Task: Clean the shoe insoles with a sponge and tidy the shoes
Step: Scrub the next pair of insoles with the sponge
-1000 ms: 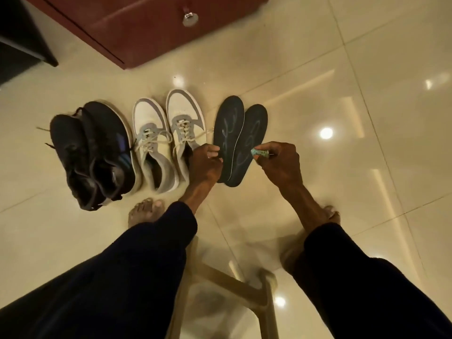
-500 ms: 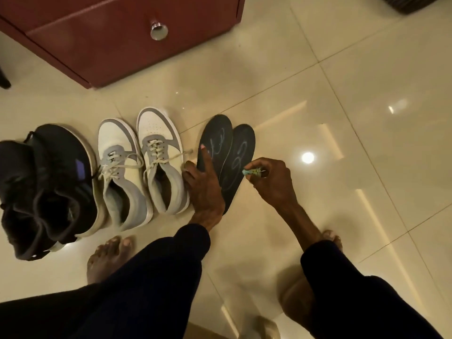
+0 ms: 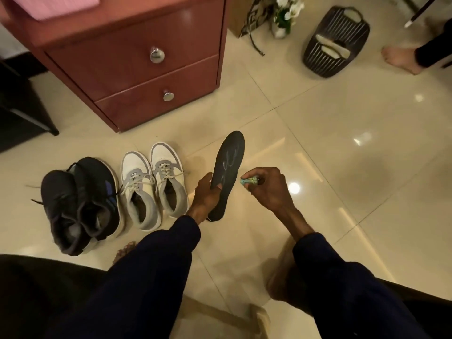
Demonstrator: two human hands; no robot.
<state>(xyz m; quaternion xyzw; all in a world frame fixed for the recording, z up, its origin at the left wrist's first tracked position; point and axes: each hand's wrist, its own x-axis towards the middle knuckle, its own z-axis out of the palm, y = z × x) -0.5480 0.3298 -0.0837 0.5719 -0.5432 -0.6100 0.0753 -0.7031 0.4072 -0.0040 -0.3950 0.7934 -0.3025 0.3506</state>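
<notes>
Dark sleeves (image 3: 168, 243) nearest; L hand (image 3: 208, 195) grips black insole (image 3: 228, 162) near heel end, fingers curled round it, toe end pointing away. R hand (image 3: 267, 189) just right of it, fingertips pinching green sponge (image 3: 247, 181) beside insole edge; contact unclear. Left of L hand, white shoes (image 3: 154, 182) & black shoes (image 3: 80, 204) paired on floor (image 3: 318, 167), red cabinet (image 3: 137, 69) beyond.

The sponge (image 3: 247, 181) is nearly swallowed by the right hand (image 3: 266, 187), just a green scrap peeking out, the left hand (image 3: 205, 196) covers the insole (image 3: 228, 167) along its near left edge, and far right a bare foot (image 3: 396, 58) has its leg cut by the edge.
</notes>
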